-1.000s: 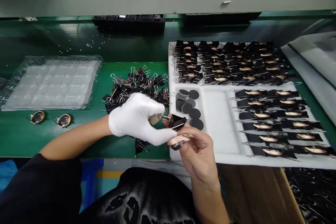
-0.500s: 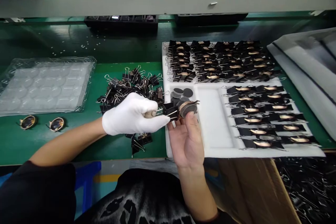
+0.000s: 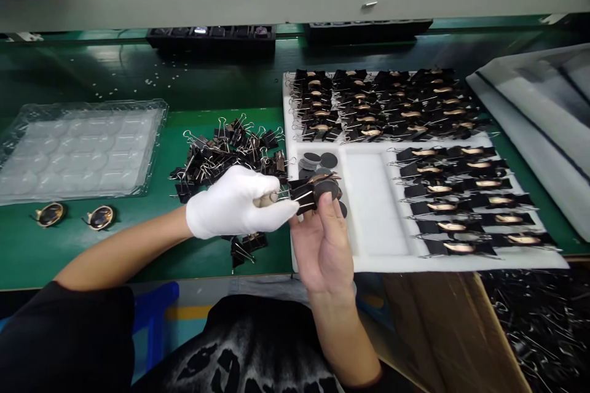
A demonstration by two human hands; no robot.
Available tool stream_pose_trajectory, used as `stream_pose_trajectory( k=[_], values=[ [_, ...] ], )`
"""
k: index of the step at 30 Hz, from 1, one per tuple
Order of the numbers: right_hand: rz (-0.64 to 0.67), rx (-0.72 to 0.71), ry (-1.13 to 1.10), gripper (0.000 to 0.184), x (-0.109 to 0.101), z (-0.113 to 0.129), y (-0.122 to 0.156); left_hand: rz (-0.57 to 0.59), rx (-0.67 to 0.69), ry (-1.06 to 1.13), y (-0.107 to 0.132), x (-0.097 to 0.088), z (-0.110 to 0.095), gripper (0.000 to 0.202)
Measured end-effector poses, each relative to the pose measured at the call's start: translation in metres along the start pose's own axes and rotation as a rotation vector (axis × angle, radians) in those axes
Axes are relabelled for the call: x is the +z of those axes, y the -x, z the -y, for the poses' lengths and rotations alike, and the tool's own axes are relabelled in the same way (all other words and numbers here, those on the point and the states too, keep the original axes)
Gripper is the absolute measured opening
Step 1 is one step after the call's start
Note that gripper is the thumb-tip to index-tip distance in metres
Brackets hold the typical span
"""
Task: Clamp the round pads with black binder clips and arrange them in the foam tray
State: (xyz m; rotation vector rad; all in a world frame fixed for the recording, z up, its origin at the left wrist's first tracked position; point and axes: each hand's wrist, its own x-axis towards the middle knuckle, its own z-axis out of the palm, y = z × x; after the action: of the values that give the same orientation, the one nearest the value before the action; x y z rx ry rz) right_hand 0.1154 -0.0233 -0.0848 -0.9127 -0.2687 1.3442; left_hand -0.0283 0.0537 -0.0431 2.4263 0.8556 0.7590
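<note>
My left hand, in a white glove, pinches the wire handles of a black binder clip. The clip's jaws sit on a round part with a dark disc face. My bare right hand holds that round part up between thumb and fingers. Both hands hover at the left edge of a white foam tray. Loose dark discs lie in the tray's left pocket, right behind the held part. A heap of black binder clips lies on the green bench just behind my left hand.
Rows of clipped parts fill the tray's back and right side. A clear blister tray sits far left, with two oval gold-rimmed pieces in front of it. White foam sheets lie at right. A cardboard box of clips is lower right.
Both hands rose from near the bench edge to the tray's left pocket. My right hand turned the round part so its dark face shows, with the clip now at its edge.
</note>
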Motion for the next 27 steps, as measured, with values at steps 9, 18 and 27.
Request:
stream_pose_trajectory(
  k=[9,18,27],
  values=[
    [-0.1,-0.105,-0.152,0.026,-0.012,0.014,-0.001,-0.058,-0.305,-0.571,-0.013,-0.036,0.03,0.049],
    [-0.007,0.057,-0.062,0.024,-0.011,0.009,0.004,0.059,-0.134,-0.708,-0.014,-0.012,0.05,0.037],
    [0.347,0.069,0.049,0.019,-0.01,0.002,0.002,-0.375,0.141,-0.305,-0.003,-0.016,0.009,0.034]
  ],
)
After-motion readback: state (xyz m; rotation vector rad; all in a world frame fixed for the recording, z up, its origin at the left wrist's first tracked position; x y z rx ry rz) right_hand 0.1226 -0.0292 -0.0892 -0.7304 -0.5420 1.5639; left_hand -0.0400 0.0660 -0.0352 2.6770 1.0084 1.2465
